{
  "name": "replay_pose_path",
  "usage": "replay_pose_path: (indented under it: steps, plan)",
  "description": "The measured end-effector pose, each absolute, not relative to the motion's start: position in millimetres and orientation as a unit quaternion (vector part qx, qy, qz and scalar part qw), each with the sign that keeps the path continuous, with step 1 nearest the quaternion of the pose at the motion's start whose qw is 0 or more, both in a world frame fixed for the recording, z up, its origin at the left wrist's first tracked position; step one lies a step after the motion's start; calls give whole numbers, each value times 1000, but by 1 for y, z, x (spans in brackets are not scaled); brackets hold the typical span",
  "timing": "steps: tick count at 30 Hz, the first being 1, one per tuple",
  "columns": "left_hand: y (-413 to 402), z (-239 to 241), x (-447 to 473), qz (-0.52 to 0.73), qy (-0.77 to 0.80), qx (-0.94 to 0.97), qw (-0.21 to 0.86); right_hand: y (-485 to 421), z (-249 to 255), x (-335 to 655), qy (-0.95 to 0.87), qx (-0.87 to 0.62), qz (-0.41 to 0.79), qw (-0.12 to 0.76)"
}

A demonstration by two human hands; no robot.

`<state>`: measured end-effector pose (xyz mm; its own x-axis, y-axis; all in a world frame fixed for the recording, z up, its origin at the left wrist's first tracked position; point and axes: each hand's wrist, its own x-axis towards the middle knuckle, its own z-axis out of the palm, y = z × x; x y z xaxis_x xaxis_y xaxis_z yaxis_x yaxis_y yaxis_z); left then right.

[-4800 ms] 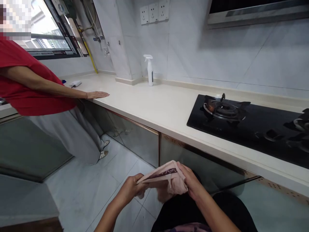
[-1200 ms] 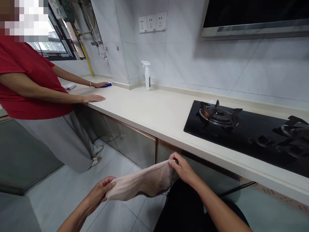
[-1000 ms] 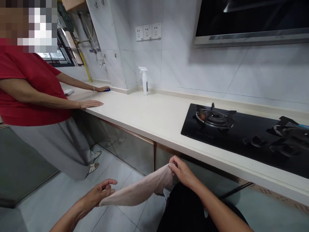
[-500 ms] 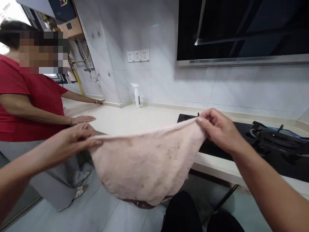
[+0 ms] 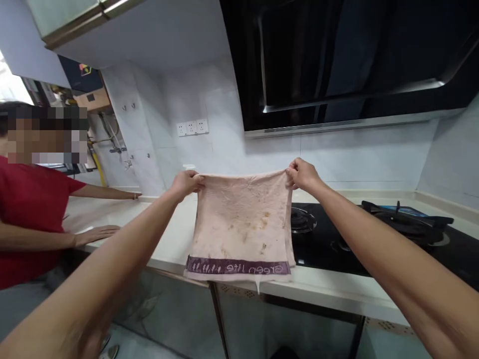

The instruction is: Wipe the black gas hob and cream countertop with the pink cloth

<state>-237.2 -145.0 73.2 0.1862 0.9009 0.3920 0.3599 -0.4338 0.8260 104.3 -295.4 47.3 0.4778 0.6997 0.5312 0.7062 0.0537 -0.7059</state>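
Note:
A pale pink towel (image 5: 239, 214) with brown stains hangs spread between my two hands, above the counter and the left end of the stove. Along its lower edge runs a dark purple band with light lettering that reads reversed. My left hand (image 5: 186, 183) pinches the top left corner, fingers closed. At the top right corner, my right hand (image 5: 302, 174) grips the cloth between thumb and fingers. Most of a white spray bottle (image 5: 189, 166) is hidden behind the towel and my left hand; only its top shows.
A black gas stove (image 5: 337, 239) is set in the white counter (image 5: 168, 244) at right, under a dark range hood (image 5: 337, 60). At left a person in a red shirt (image 5: 33, 214) rests both hands on the counter. Wall sockets (image 5: 192, 127) sit behind.
The towel was sagging low in front of the counter; now it hangs flatter, farther forward over the counter, its purple band in sight. Both hands have reached forward and come closer together. The view has shifted.

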Motion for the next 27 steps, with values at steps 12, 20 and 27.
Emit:
replay_pose_path:
  steps: [12, 20, 27]
  plan:
    - [-159, -86, -371, 130, 486, 807, 309, -428, -126, 100, -751, -561, 177, 300]
    - [-158, -132, -353, 291, 536, 784, 119, -470, -172, -9, -507, -421, 603, 450]
    - [-142, -162, -317, 303, 581, 753, 52, -500, -390, -37, -224, -487, 732, 420]
